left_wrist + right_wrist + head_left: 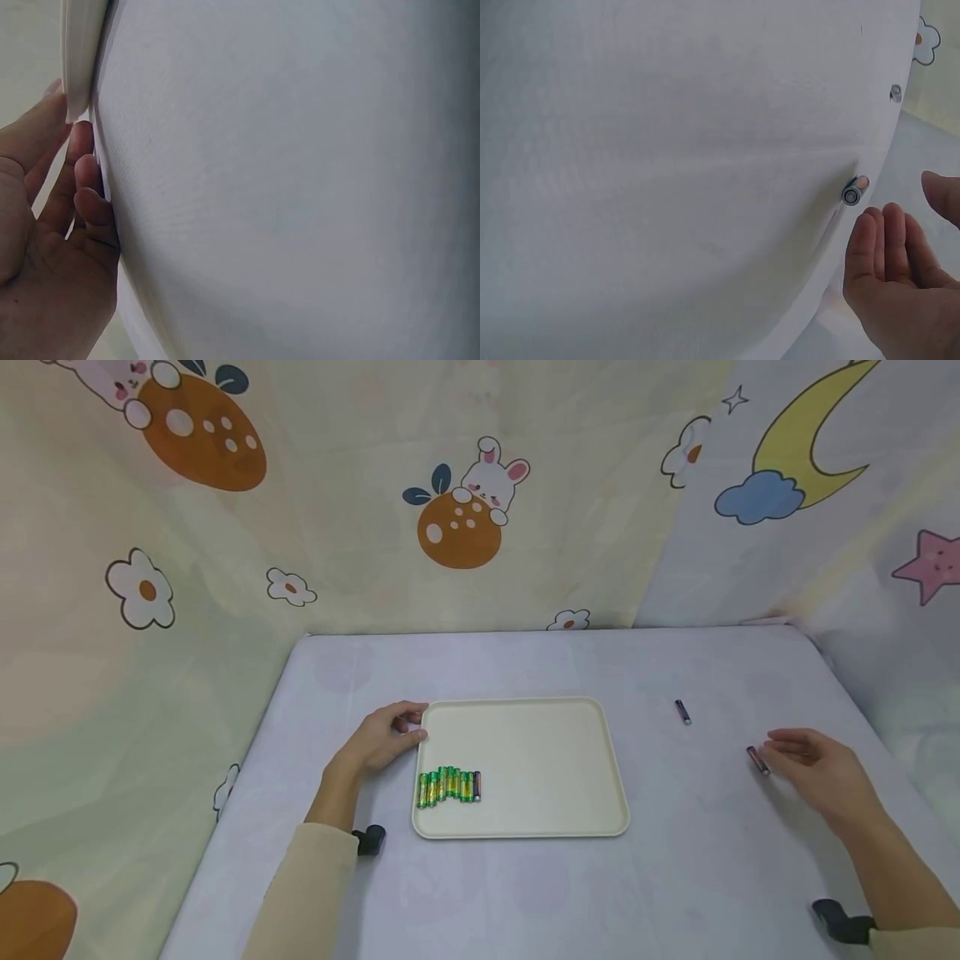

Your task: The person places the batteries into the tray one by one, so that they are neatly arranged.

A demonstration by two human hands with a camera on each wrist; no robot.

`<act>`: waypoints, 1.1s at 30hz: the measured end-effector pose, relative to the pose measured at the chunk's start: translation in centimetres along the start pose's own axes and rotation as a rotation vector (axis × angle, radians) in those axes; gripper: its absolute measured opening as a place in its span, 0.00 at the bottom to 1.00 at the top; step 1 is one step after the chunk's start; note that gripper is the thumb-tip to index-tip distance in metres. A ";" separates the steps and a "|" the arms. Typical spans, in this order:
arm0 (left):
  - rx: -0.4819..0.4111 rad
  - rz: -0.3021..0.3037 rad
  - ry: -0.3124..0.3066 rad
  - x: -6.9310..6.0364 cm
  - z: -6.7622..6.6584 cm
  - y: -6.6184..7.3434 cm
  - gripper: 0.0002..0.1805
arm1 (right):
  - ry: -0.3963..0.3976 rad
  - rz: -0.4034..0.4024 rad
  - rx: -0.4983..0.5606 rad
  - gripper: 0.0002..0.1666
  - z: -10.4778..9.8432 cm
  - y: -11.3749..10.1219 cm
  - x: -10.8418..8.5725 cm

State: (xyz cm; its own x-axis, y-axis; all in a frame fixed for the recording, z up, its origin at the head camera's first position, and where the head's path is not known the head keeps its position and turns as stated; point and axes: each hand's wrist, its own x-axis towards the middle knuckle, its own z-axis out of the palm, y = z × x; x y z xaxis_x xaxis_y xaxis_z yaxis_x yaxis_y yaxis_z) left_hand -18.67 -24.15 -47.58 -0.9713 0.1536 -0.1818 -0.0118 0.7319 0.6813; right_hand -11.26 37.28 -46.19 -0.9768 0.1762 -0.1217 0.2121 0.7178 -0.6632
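Note:
My left hand [381, 737] is at the far left corner of a cream tray [525, 768]. In the left wrist view, its thumb and fingers pinch the tray rim [78, 60]. Several green batteries [442, 785] lie side by side at the tray's left, with a dark battery [477, 786] at the row's right end. My right hand [821, 772] hovers beside a dark battery [757, 760] on the table. The right wrist view has the thumb apart from the fingers, nothing between them, and that battery [854, 190] just past the fingertips.
Another dark battery [682, 712] lies farther back on the table, between the tray and my right hand. A pale cloth covers the table [525, 893]. Patterned fabric walls [352, 510] stand behind it and at both sides.

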 end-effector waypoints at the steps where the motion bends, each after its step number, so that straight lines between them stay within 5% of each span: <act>1: 0.001 0.003 -0.001 0.0 0.0 -0.1 0.28 | -0.018 0.021 -0.014 0.40 0.0 0.1 0.1; 10: 0.000 0.021 -0.008 0.1 -0.1 -0.2 0.28 | -0.092 0.112 -0.059 0.44 0.6 0.3 0.8; 25: 0.013 0.024 0.002 0.2 0.0 -0.2 0.28 | -0.038 0.109 -0.144 0.28 1.3 0.2 1.1; 33: 0.009 0.022 -0.001 0.1 0.0 -0.1 0.29 | -0.076 0.111 -0.125 0.26 1.4 -0.1 1.0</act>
State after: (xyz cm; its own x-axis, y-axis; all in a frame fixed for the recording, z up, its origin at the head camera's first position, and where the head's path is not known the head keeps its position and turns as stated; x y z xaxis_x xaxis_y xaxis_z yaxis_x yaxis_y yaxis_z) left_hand -18.78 -24.15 -47.69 -0.9710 0.1703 -0.1679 0.0114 0.7345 0.6785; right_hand -12.34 36.41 -47.31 -0.9456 0.2111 -0.2474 0.3161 0.7756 -0.5464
